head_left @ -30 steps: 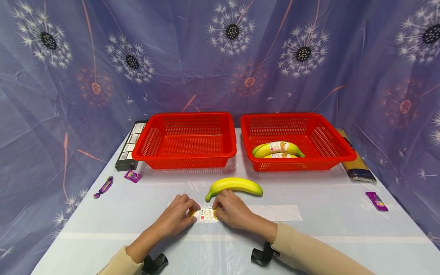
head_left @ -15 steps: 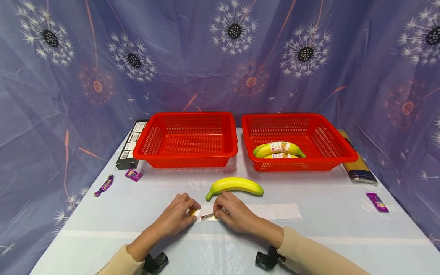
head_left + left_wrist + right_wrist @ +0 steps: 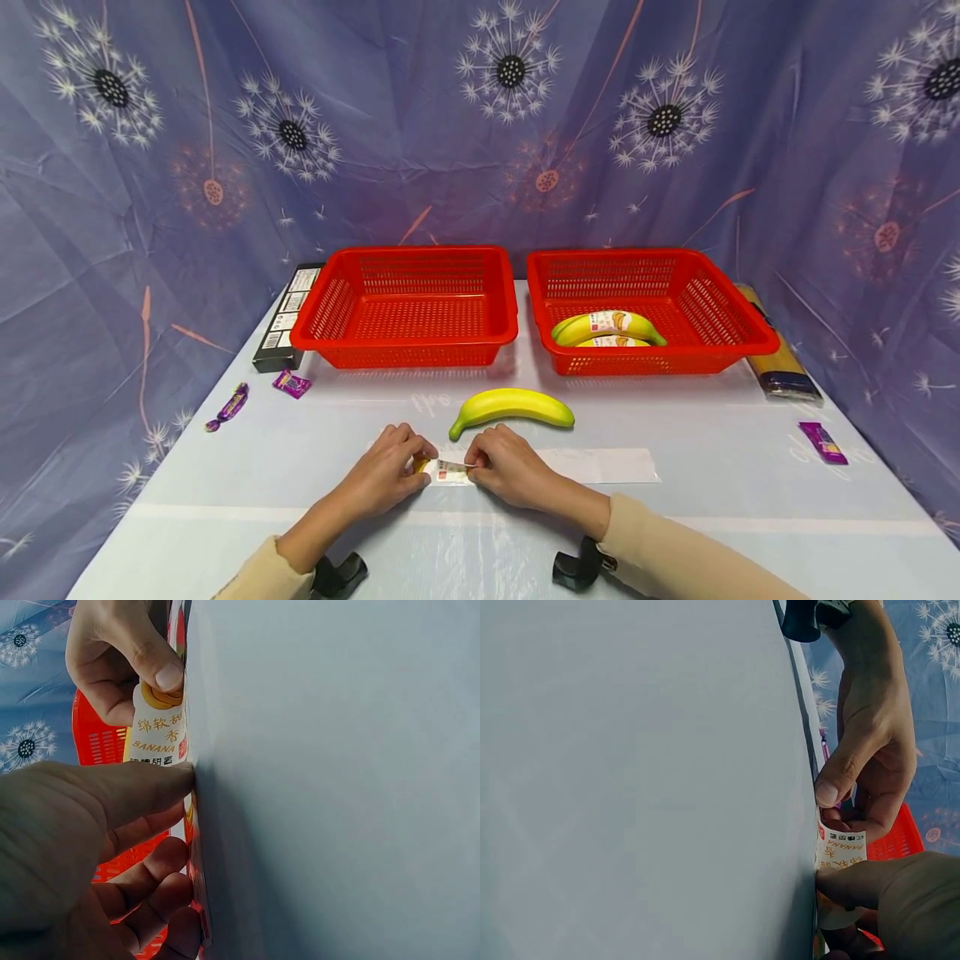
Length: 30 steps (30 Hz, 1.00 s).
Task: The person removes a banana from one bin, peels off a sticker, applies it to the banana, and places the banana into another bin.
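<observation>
Pinching the small white banana-printed sticker label with our left hand and right hand; thin, floppy, probably tacky, so we grip the ends.

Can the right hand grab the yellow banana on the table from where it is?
Probably yes. The banana lies just beyond the right hand with bare table between. But that hand and the left hand both pinch a sticker, so it must let go first.
</observation>
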Tool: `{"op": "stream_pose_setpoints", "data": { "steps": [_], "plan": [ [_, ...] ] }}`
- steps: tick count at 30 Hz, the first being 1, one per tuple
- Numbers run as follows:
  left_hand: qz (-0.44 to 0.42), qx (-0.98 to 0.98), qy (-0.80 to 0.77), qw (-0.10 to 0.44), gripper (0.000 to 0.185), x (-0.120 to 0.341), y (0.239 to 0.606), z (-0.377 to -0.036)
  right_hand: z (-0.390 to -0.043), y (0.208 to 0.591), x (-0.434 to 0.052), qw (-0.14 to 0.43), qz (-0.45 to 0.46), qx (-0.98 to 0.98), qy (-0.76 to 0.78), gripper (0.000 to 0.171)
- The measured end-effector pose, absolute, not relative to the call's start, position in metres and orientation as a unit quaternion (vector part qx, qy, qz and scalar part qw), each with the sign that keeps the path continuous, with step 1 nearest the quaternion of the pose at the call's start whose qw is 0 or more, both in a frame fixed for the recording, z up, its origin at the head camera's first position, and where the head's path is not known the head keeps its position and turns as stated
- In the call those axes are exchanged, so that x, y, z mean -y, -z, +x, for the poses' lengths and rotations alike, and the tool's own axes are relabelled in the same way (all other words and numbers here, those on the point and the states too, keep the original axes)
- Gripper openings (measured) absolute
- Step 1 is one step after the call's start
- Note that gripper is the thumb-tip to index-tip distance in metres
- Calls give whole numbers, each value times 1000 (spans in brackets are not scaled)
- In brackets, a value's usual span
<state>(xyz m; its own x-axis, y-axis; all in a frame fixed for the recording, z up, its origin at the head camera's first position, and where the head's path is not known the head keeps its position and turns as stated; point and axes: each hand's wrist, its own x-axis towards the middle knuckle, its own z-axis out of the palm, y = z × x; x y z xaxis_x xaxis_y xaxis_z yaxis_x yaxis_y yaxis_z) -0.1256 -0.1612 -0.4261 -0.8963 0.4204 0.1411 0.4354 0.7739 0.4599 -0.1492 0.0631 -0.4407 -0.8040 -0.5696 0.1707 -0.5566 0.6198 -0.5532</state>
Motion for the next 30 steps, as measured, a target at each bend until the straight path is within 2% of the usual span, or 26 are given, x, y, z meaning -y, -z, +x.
{"op": "stream_pose_setpoints", "data": {
  "steps": [8, 19, 25, 30],
  "plan": [
    [-226, 942, 248, 18, 21, 161, 428, -126, -147, 440, -63, 1, -313, -902, 298, 7],
    [-221, 947, 234, 19, 20, 158, 425, -126, -148, 422, -94, 66, -304, -865, 395, 4],
    [-216, 941, 257, 38, 19, 146, 415, -130, -159, 410, -115, 44, -272, -895, 351, 10],
    [-223, 925, 304, 45, 26, 121, 400, -141, -167, 401, -124, 24, -262, -906, 330, 6]
  ]
}}
